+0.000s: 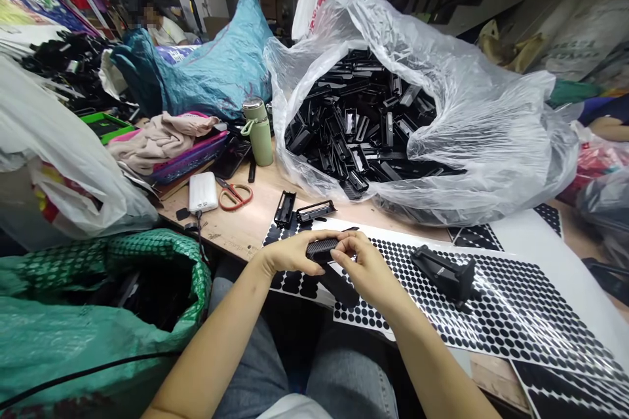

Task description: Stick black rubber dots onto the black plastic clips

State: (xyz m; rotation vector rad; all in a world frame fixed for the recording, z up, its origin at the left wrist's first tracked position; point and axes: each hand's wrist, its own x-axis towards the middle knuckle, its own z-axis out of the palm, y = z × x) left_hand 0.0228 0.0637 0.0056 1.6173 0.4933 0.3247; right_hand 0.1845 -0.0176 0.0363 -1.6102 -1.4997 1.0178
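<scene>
Over the front edge of the table, my left hand grips a black plastic part with a ribbed face. A flat dark section of it slants down to the right below my fingers. On the right side of the part, my right hand is closed, thumb and fingertips pinched at its end; whether something small is between them I cannot make out. Under both hands lie white sheets of round black stickers. To the right, a black bracket-like part rests on the sheet. Two black plastic frames lie just beyond my hands.
A large clear plastic bag full of black parts stands at the back. Left of it are a green bottle, scissors, and a white power bank. A green woven sack sits at lower left. Another person is in the background.
</scene>
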